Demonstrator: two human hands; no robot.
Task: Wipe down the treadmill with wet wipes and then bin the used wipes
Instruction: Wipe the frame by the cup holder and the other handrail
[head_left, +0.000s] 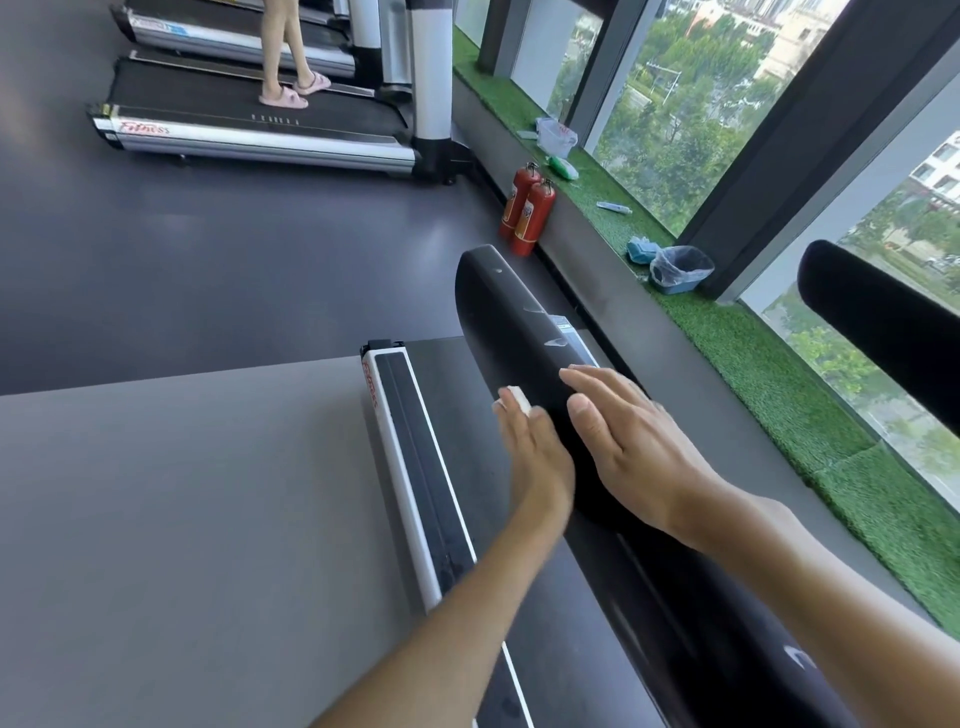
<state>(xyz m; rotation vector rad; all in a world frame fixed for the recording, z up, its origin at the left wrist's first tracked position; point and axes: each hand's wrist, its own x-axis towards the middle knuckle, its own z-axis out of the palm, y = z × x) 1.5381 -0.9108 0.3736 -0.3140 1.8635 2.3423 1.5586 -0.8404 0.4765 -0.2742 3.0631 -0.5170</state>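
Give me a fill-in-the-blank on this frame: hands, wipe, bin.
1. The left hand presses a white ____ against the side of the black handrail.
2. The right hand lies flat on top of the handrail, holding ____.
3. The bag-lined bin on the green turf ledge is ____ in colour.
4. ____ red fire extinguishers stand on the floor by the ledge.
Missing words: wipe; nothing; blue; two.
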